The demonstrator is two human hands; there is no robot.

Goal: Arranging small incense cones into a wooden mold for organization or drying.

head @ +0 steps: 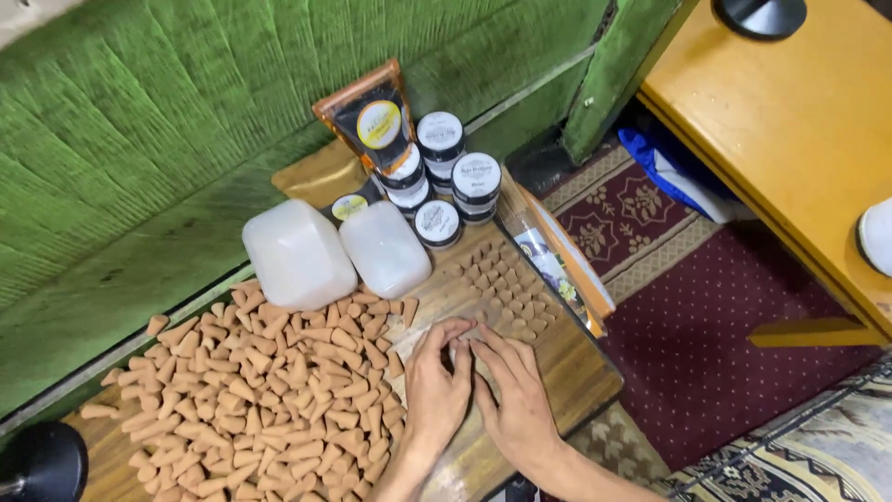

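Both hands low on wooden tabletop [576,372], palms down, side by side. Left hand [437,386] fingers curled, tips pinching small tan cone [457,346]; right hand [513,400] fingers spread flat, tips touching same spot, grip on anything can't tell. Left of hands: big loose heap of tan incense cones [269,390]. Just beyond fingertips: upright cones in neat rows [506,288]. Right edge: flat clear-wrapped packet [557,270], tilted. Further back: two translucent white plastic tubs [334,249], then cluster of small black jars with white round lids [455,177], orange-and-black pouch [372,116] leaning behind. Green textured wall [139,139] at back.
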